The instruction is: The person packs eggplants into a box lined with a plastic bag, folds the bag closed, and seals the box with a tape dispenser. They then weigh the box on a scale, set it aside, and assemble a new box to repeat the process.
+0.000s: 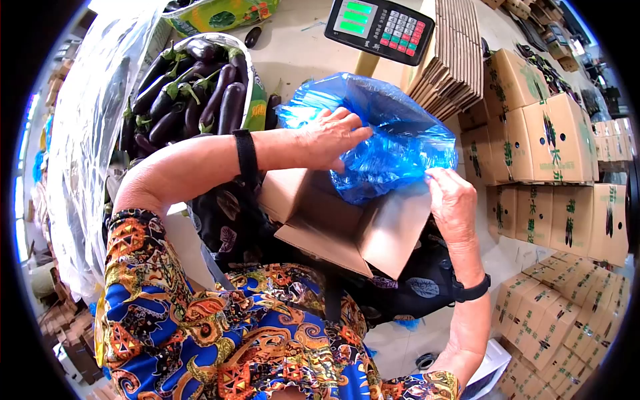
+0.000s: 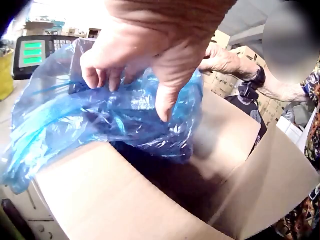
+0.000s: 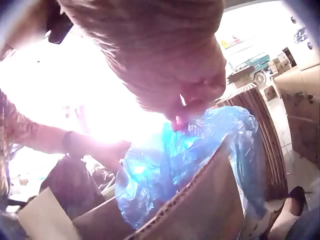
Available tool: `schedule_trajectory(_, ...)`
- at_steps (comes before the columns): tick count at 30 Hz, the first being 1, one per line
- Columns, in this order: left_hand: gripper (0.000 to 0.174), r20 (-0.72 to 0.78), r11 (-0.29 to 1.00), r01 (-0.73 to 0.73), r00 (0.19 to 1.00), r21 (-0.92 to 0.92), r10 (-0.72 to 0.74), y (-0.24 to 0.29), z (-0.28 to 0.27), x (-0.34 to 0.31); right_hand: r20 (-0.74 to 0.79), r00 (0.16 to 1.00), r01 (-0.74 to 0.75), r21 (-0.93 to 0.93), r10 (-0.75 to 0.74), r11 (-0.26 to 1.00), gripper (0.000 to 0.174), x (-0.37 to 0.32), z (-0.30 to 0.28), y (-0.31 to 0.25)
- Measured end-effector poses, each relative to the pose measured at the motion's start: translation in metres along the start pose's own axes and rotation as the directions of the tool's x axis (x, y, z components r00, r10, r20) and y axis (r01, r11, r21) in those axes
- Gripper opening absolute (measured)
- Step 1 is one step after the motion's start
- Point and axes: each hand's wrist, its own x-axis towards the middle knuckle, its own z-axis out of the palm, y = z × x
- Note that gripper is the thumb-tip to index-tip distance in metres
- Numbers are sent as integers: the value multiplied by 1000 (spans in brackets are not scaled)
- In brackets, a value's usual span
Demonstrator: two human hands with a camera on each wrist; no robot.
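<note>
A blue plastic bag (image 1: pixel 390 143) lies bunched over the far side of an open cardboard box (image 1: pixel 327 223), part of it hanging inside. My left hand (image 1: pixel 333 138) rests on the bag from above, with thumb and fingers spread apart in the left wrist view. At the box's right side, my right hand (image 1: pixel 455 203) pinches the bag's edge between thumb and fingers. The right wrist view has the bag (image 3: pixel 150 185) draped over the cardboard rim below that hand. Near the body, the box flaps (image 2: pixel 270 175) stand folded outward.
Eggplants (image 1: pixel 193 93) fill a container on the left, beside clear plastic sheeting (image 1: pixel 93 147). A scale display (image 1: pixel 380 28) stands beyond the box, next to a stack of flattened cardboard (image 1: pixel 453 57). Printed cartons (image 1: pixel 553 140) are piled on the right.
</note>
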Motion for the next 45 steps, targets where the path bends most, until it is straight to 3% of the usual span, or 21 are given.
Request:
schedule_trajectory(1, 83, 0, 1000, 2, 1000, -1, -2, 1, 0, 2, -14, 1000, -22, 56, 23, 998, 7, -1, -6, -1)
schedule_trajectory(2, 57, -13, 1000, 7, 1000, 13, -7, 1, -2, 2, 15, 998, -66, 115, 64, 991, 8, -2, -11, -2)
schedule_trajectory(5, 34, -11, 996, -33, 999, 87, 34, -12, 11, 10, 73, 986, -161, 154, 151, 975, 10, -10, -16, -3)
schedule_trajectory(6, 15, -246, 996, -78, 965, 53, 89, -7, 5, 9, 108, 982, -172, 156, 156, 973, 15, -15, -13, 3)
schedule_trajectory(9, 13, -210, 990, -53, 977, -131, 25, 0, -28, 5, 211, 966, -176, 103, 152, 979, 23, -25, -8, 8)
schedule_trajectory(10, 16, -259, 970, -102, 965, -219, 43, 3, -36, 0, 261, 953, -182, 94, 152, 979, 28, -26, -8, 8)
schedule_trajectory(13, 23, -231, 927, -52, 972, -371, -37, 9, -52, -14, 238, 961, -183, 181, 138, 966, 27, -22, -6, -3)
schedule_trajectory(17, 19, -177, 858, 2, 978, -513, -108, 11, -64, -33, 173, 967, -219, 205, 185, 954, 20, -16, -5, -8)
schedule_trajectory(19, 18, -146, 853, 48, 979, -519, -144, 10, -69, -39, 107, 978, -193, 146, 178, 970, 17, -16, -7, -4)
schedule_trajectory(22, 18, -115, 838, 92, 977, -538, -181, 10, -73, -48, 61, 990, -139, 207, 129, 968, 12, -17, -16, -9)
schedule_trajectory(25, 20, -84, 819, 77, 985, -569, -151, 10, -66, -47, 60, 989, -148, 299, 136, 943, 9, -19, -20, -16)
schedule_trajectory(27, 49, -278, 860, -5, 947, -510, -159, 13, -49, -41, 63, 984, -179, 343, 168, 922, 8, -19, -25, -24)
schedule_trajectory(29, 79, -296, 905, 67, 933, -419, -206, 17, -42, -28, 13, 995, -101, 330, 103, 939, 8, -19, -30, -31)
schedule_trajectory(32, 100, -472, 965, -8, 873, -263, -122, 15, -25, -1, 13, 998, -57, 330, 56, 942, 7, -22, -37, -45)
schedule_trajectory(35, 102, -254, 945, 146, 941, -293, -224, 6, -13, 21, 48, 999, -15, 289, 1, 957, 8, -31, -45, -56)
schedule_trajectory(36, 98, -181, 955, 146, 964, -259, -197, -1, -12, 24, 51, 999, -4, 271, -11, 963, 9, -36, -46, -58)
schedule_trajectory(37, 72, -68, 945, 152, 982, -289, -179, -6, -13, 24, 55, 998, 6, 253, -21, 967, 9, -41, -48, -60)
schedule_trajectory(39, 42, 38, 945, 9, 999, -326, 3, -18, -3, 19, 53, 998, 20, 223, -33, 975, 13, -53, -53, -59)
schedule_trajectory(42, 21, -99, 919, -217, 976, -330, 195, -2, -14, -21, 73, 997, -24, 231, 7, 973, 16, -70, -59, -62)
schedule_trajectory(43, 16, -15, 944, -199, 979, -262, 202, 12, -32, -38, 120, 992, -56, 248, 27, 967, 16, -77, -62, -64)
schedule_trajectory(45, 15, 149, 927, -155, 965, -341, 216, 37, -59, -77, 215, 974, -130, 277, 70, 952, 16, -91, -66, -71)
